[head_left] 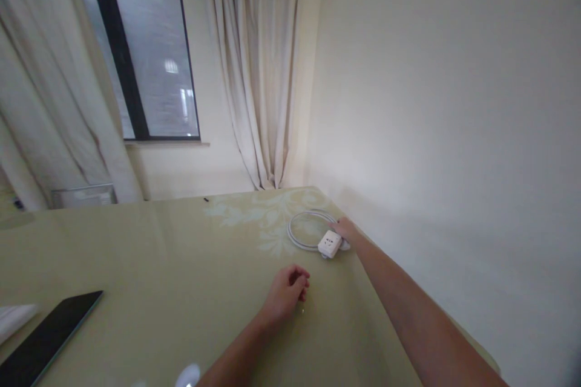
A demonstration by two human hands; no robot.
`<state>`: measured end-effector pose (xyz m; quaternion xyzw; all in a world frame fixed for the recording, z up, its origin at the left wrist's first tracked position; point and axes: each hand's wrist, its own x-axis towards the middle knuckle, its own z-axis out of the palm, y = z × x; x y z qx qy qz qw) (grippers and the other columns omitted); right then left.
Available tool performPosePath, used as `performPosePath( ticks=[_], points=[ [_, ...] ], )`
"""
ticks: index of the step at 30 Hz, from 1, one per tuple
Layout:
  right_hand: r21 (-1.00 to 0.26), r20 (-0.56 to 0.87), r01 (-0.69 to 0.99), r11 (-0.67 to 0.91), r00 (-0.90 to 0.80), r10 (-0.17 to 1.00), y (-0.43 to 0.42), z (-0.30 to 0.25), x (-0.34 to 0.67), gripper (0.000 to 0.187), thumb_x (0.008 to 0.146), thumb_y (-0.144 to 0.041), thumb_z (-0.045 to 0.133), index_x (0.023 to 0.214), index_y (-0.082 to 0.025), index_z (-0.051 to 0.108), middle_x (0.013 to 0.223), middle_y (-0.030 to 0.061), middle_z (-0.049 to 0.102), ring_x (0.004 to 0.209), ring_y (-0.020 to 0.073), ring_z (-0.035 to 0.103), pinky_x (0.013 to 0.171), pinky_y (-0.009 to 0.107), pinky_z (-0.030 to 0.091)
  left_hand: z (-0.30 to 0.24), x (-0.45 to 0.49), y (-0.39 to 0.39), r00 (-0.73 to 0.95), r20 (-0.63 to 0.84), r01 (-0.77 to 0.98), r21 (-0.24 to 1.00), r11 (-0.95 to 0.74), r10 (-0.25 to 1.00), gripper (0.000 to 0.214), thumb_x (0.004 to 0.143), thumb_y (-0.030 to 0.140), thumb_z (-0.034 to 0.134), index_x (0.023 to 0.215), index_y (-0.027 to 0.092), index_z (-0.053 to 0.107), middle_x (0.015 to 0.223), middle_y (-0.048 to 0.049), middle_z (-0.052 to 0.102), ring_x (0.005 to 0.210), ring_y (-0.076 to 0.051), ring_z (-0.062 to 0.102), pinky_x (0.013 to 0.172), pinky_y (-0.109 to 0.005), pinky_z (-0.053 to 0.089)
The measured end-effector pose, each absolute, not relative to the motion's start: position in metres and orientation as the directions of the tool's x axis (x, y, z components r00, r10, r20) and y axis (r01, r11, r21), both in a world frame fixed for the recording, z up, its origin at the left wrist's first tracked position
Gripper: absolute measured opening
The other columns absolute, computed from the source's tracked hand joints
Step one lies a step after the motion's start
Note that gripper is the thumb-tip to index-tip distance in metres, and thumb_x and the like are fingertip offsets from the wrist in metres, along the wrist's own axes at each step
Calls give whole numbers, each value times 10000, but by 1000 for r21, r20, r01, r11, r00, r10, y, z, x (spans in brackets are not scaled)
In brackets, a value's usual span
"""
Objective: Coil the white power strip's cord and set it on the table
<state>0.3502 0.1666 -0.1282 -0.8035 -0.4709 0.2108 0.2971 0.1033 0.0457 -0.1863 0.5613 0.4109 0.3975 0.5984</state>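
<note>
My right hand [345,230] reaches to the far right corner of the pale green table [149,266] and grips a small white socket block [330,244]. A white cable [302,231] lies in a coil on the table just left of that hand, joined to the block. My left hand [287,293] rests on the table nearer to me, its fingers curled loosely with nothing seen in them.
A dark flat tablet [48,338] lies at the table's near left edge beside something white [16,317]. The wall [454,133] runs close along the table's right side. Curtains [258,66] and a window [145,48] stand behind the far edge.
</note>
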Motion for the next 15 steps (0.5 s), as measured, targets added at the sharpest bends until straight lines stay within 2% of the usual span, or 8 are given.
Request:
performPosePath(
  ticks=[4,6,8,10,12,13,14,15],
  points=[
    [-588,-139,675,-445,458,878,170,-121,355,386,991,-380,691,1303,-158,641,1299,117,658,1114,260,679,937,460,593,-192,102,46,351,-12,-29,999,24,936,285,775,421,684,892,161,671,784,-32,664,624,-133,576,571,-267,460],
    [-581,-83,696,-421,464,882,168,-110,351,417,960,-403,724,1246,-106,666,1250,178,680,1126,306,677,951,478,574,-194,101,46,350,3,-39,999,11,937,314,778,446,685,902,158,674,790,-38,665,633,-137,583,573,-269,467],
    [-588,44,729,-351,463,886,161,-97,341,431,971,-408,695,1234,-69,669,1278,256,662,1222,362,634,1018,497,521,-195,101,46,345,19,-49,999,-2,938,353,781,480,694,915,154,676,792,-43,664,636,-140,587,579,-275,477],
    [-592,199,775,-221,406,892,150,-87,320,389,1039,-370,571,1299,-90,643,1391,257,612,1339,333,562,1105,465,451,-196,100,47,328,39,-62,998,-19,944,412,778,523,709,954,152,677,800,-45,662,646,-148,596,581,-282,489],
    [-583,305,811,-38,262,915,133,-86,289,319,1070,-342,512,1294,-167,657,1388,156,649,1324,232,578,1126,358,425,-198,100,49,287,64,-74,996,-44,956,466,788,556,718,1019,154,674,824,-47,659,687,-166,618,588,-288,506],
    [-575,332,816,56,170,928,123,-90,270,275,1053,-374,555,1228,-210,691,1306,93,702,1247,190,624,1089,303,445,-199,100,51,252,76,-77,995,-58,965,476,807,563,713,1047,155,670,844,-50,659,715,-176,629,594,-292,516],
    [-558,357,806,197,19,934,113,-96,249,232,1032,-404,599,1141,-240,721,1210,42,743,1160,163,660,1042,268,466,-200,99,53,205,84,-82,994,-69,975,469,835,557,707,1069,153,668,874,-58,664,747,-185,640,610,-298,530],
    [-505,415,735,452,-253,874,102,-105,229,234,1032,-401,600,1110,-222,729,1159,48,757,1119,174,672,1021,289,474,-202,97,55,153,92,-80,994,-80,984,448,871,539,698,1094,151,669,922,-72,674,789,-194,653,642,-311,551]
  ],
)
